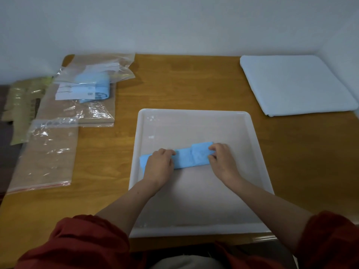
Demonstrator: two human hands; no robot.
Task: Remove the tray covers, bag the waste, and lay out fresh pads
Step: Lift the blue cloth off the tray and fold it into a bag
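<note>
1. A honey-toned wooden surface (194, 84) fills the frame, its rounded far-left corner close to the wall.
2. A plain, pale blue-grey wall (174, 22) runs behind it, and a second wall (347, 41) meets it at the right, forming a corner.
3. Soft, even light leaves a bright sheen on the surface's near edge.
4. A dark brown area (4, 152) lies past the left edge, too blurred to identify.

Shallow square plastic tray (194, 113): plain white. Folded rectangular pad (184, 159) in the tray: light blue, unpatterned. Wooden tabletop (194, 84): honey brown with faint darker grain. Flat folded square sheet (295, 84), right rear: plain white. Clear plastic zip bag (44, 152), left: colourless over tan contents, red seal line along the near edge. Pushed-up fabric sleeves (77, 239): dark red. Wall (174, 22): pale bluish white.
</note>
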